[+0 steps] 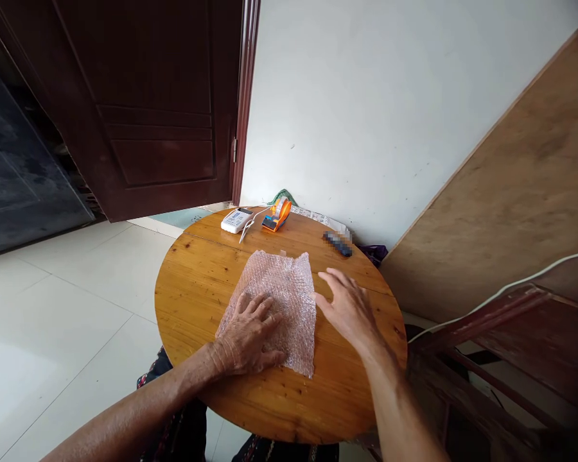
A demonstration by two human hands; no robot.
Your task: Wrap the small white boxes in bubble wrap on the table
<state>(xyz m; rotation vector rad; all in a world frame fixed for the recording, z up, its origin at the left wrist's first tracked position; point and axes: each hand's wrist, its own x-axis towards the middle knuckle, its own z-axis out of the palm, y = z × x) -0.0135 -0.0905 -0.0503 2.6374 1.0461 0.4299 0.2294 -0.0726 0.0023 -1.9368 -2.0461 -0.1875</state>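
A sheet of pinkish, clear bubble wrap (293, 308) lies on the round wooden table (192, 289). My left hand (250, 333) rests flat on its lower left part, palm down with the fingers spread. Just beyond the sheet's right edge is my right hand (344, 305), its fingers apart and slightly curved, with nothing in them. The fingertips of that hand are close to the edge of the wrap; whether the thumb touches it I cannot tell.
Toward the table's back are a white device (236, 221) with a cable, an orange tape dispenser (277, 215) and a blurred dark object (338, 244). Behind stand a white wall and a dark red door (164, 154). A wooden board (510, 186) leans at the right.
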